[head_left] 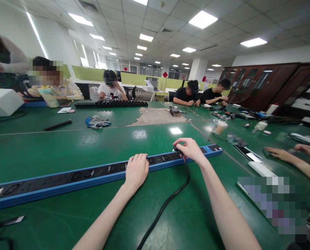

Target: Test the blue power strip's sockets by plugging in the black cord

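Observation:
A long blue-and-black power strip [100, 171] lies slantwise across the green table, its row of sockets facing up. My left hand [137, 169] rests over the middle of it, fingers curled across the top and holding it. Farther right along the strip, my right hand [190, 148] pinches a black plug [177, 149] at one of the sockets. How deep the plug sits cannot be seen behind my fingers. From the plug a black power cable [167, 201] curves down over the table toward me.
Gloves [97, 121] and a black bar [58, 125] lie beyond the strip on the left. Another black strip [113, 104] lies at the far side. A plastic cup [219, 126] stands at right, near a co-worker's hands [282, 153]. Several people sit around the table.

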`<move>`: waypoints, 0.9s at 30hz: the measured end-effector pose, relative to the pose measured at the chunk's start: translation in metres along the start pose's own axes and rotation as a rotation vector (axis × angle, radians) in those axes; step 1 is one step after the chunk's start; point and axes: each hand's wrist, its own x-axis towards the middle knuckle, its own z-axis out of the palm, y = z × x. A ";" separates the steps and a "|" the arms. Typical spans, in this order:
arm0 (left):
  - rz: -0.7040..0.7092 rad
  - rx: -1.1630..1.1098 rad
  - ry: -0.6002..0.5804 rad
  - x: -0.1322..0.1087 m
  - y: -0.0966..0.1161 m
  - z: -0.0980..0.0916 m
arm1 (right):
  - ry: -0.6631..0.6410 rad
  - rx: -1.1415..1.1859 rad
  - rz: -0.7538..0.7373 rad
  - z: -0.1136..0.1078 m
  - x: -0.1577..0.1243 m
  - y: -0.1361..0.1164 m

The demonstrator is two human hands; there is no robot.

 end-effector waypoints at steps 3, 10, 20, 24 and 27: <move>0.060 -0.069 -0.037 0.002 0.011 -0.004 | -0.005 0.053 0.013 0.010 0.003 0.001; 0.115 -0.125 -0.052 0.000 0.015 0.000 | -0.226 0.064 0.067 0.011 0.004 0.014; 0.117 -0.127 -0.042 -0.001 0.013 -0.001 | -0.098 -0.435 -0.176 -0.009 0.000 0.021; 0.112 -0.129 -0.043 -0.002 0.013 -0.002 | -0.032 -0.429 -0.236 -0.010 -0.001 0.015; 0.122 -0.129 -0.052 -0.002 0.012 -0.002 | 0.049 -0.494 -0.181 -0.005 -0.002 0.009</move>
